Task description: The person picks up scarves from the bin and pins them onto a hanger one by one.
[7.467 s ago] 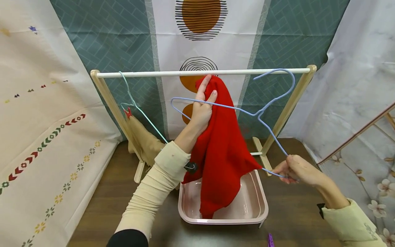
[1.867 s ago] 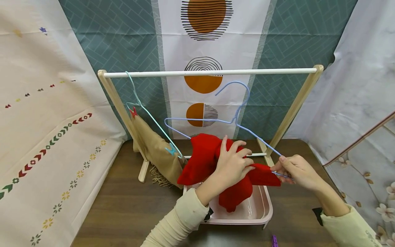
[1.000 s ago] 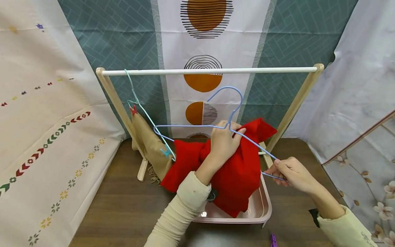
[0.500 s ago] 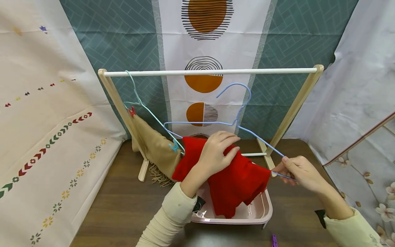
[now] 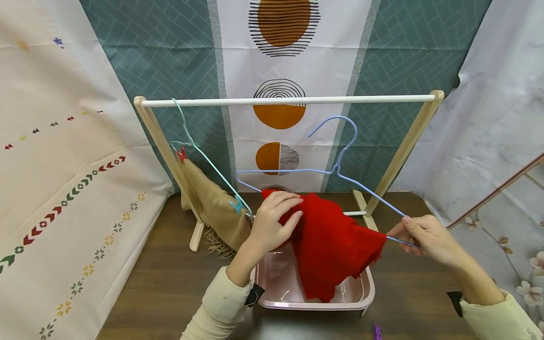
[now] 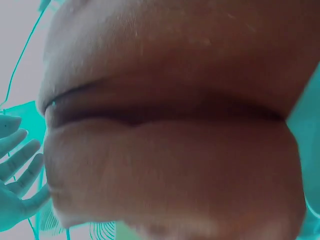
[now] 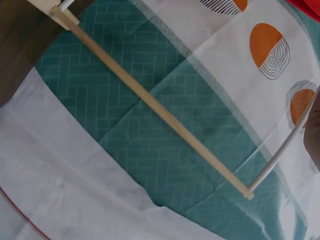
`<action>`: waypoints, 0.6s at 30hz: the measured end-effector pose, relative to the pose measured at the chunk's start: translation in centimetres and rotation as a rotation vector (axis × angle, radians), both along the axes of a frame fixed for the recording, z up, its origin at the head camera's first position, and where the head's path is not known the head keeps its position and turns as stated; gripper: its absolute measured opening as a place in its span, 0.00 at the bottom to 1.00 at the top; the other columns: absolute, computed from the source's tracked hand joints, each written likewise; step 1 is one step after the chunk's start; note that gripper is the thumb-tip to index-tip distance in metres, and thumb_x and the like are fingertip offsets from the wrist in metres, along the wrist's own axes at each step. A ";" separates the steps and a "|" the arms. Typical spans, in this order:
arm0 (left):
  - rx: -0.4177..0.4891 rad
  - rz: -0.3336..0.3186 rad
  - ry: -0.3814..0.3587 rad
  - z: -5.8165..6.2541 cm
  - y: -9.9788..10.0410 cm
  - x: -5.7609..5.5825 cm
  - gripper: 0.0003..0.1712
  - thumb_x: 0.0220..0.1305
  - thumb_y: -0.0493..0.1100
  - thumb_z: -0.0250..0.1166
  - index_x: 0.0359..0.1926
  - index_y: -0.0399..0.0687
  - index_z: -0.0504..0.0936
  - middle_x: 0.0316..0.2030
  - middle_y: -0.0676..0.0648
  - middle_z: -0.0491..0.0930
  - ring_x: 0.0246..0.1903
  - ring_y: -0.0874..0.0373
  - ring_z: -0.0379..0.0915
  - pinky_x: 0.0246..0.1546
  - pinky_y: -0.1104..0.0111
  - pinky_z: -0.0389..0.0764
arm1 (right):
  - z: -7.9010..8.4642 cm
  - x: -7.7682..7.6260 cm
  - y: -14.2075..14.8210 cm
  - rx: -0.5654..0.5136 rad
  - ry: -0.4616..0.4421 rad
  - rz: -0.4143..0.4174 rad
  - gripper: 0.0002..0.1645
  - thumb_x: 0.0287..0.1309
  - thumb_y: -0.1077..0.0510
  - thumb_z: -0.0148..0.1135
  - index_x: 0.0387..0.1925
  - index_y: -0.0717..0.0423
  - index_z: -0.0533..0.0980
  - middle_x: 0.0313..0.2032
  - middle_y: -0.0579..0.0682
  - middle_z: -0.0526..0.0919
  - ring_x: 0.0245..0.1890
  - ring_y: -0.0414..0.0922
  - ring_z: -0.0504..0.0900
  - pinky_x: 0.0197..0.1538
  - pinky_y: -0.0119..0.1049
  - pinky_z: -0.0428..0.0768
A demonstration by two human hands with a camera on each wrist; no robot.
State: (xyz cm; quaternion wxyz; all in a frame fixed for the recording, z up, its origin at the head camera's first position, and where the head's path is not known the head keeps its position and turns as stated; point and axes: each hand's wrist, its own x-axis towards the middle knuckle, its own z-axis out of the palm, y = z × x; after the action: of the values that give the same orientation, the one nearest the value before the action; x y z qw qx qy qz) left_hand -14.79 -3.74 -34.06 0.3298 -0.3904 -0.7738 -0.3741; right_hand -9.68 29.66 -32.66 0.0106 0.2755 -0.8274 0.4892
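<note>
My right hand [image 5: 429, 238] pinches the right end of a blue wire hanger [image 5: 369, 190], thumb on its sloping arm. Over the hanger's lower bar lies a red cloth [image 5: 329, 241], its bottom end hanging into a pink basin [image 5: 272, 283]. Beside the cloth's upper left part is my left hand [image 5: 272, 222], fingers loosely bent and thumb apart from them; finger contact is partly hidden. The left wrist view, oddly coloured, has spread fingers [image 6: 22, 172] at its left edge and an unclear brown shape filling most of it. Only a corner of the red cloth [image 7: 310, 7] shows in the right wrist view.
A wooden rack with a white rail [image 5: 280, 101] stands behind. From its left end hangs a mint hanger [image 5: 208, 166], bearing a beige fringed scarf [image 5: 208, 203] clipped by red [image 5: 181, 155] and light-blue [image 5: 236, 204] clothespins. A purple clothespin [image 5: 377, 332] lies at the front.
Earlier my left hand held the red cloth up high near the rail; now the cloth drapes over the hanger's bar. Lately the left hand has moved left along it, and the hanger has shifted slightly right.
</note>
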 end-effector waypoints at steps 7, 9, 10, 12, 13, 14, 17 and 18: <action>0.032 0.030 -0.017 -0.8 -2.0 0.4 0.12 0.50 0.34 0.65 0.38 0.37 0.82 0.38 0.44 0.80 0.42 0.52 0.72 0.46 0.64 0.73 | 0.2 0.1 0.8 0.027 0.023 -0.004 0.27 0.66 0.71 0.34 0.30 0.52 0.81 0.13 0.44 0.74 0.08 0.39 0.66 0.08 0.29 0.61; 0.052 0.057 -0.025 -1.1 -2.5 0.4 0.12 0.49 0.33 0.66 0.38 0.37 0.82 0.38 0.44 0.80 0.41 0.52 0.72 0.43 0.64 0.75 | 0.2 0.2 1.0 0.025 0.030 -0.012 0.27 0.66 0.71 0.34 0.30 0.53 0.81 0.13 0.44 0.74 0.08 0.39 0.66 0.08 0.28 0.61; 0.064 0.076 -0.030 -1.3 -2.6 0.4 0.13 0.49 0.33 0.66 0.39 0.36 0.82 0.38 0.43 0.79 0.40 0.51 0.72 0.41 0.64 0.76 | 0.3 0.2 1.1 0.023 0.036 -0.017 0.28 0.66 0.71 0.33 0.31 0.53 0.81 0.13 0.44 0.74 0.08 0.39 0.66 0.08 0.28 0.61; 0.093 0.117 -0.054 -1.6 -2.9 0.4 0.15 0.48 0.32 0.67 0.41 0.36 0.81 0.39 0.41 0.78 0.41 0.50 0.72 0.40 0.63 0.77 | 0.3 0.2 1.3 0.014 0.040 -0.014 0.28 0.66 0.71 0.33 0.34 0.52 0.81 0.13 0.44 0.74 0.09 0.39 0.66 0.08 0.29 0.61; 0.109 0.133 -0.072 -1.7 -3.1 0.4 0.16 0.48 0.32 0.67 0.42 0.36 0.80 0.40 0.41 0.77 0.40 0.50 0.72 0.39 0.63 0.77 | 0.3 0.3 1.4 0.009 0.040 -0.005 0.28 0.67 0.70 0.33 0.36 0.52 0.81 0.13 0.45 0.73 0.09 0.39 0.66 0.09 0.29 0.61; 0.125 0.142 -0.095 -1.8 -3.1 0.4 0.18 0.48 0.32 0.67 0.43 0.35 0.79 0.41 0.40 0.76 0.40 0.49 0.72 0.39 0.63 0.77 | 0.4 0.2 1.5 0.012 0.040 0.005 0.27 0.66 0.71 0.33 0.38 0.52 0.81 0.13 0.46 0.72 0.09 0.40 0.66 0.09 0.29 0.61; 0.161 0.117 -0.208 -1.9 -3.2 0.3 0.25 0.49 0.33 0.67 0.50 0.34 0.73 0.43 0.39 0.75 0.40 0.49 0.73 0.39 0.61 0.78 | 0.4 0.2 1.7 0.002 0.015 0.031 0.23 0.61 0.74 0.43 0.44 0.51 0.79 0.12 0.47 0.68 0.10 0.41 0.63 0.10 0.30 0.60; 0.165 0.100 -0.248 -1.8 -3.2 0.3 0.27 0.49 0.34 0.68 0.52 0.34 0.71 0.42 0.40 0.75 0.39 0.50 0.74 0.38 0.62 0.78 | 0.4 0.3 1.7 0.007 0.010 0.025 0.22 0.58 0.74 0.47 0.45 0.51 0.79 0.12 0.47 0.67 0.10 0.41 0.63 0.10 0.31 0.59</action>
State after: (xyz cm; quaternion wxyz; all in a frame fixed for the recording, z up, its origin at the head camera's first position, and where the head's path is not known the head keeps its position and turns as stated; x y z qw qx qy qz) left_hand -14.46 -6.98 -35.90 0.2807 -0.2738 -0.7938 -0.4649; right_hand -9.42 31.38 -32.27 0.0074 0.2883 -0.8255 0.4851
